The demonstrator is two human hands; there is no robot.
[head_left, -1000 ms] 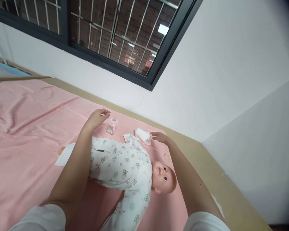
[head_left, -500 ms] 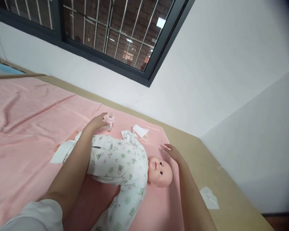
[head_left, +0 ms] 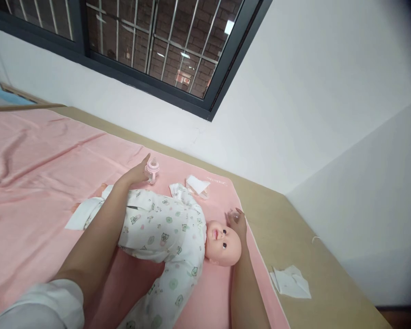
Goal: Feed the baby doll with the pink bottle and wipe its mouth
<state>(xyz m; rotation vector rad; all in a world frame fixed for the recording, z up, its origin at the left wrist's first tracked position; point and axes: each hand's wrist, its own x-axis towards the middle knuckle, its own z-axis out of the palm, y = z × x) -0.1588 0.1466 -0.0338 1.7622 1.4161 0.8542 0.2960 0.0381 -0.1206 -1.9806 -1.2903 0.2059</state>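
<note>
Since a moment ago, the right hand [head_left: 239, 225] has closed and now grips a small clear cap [head_left: 235, 216] just beside the doll's head [head_left: 223, 244]. Far back on the pink blanket [head_left: 44, 160], the left hand [head_left: 137, 174] grips the baby bottle [head_left: 152, 168].

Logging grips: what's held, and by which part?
The left hand seems to hold the bottle by its side; the right hand, a clear cap, exact grip unclear.
</note>
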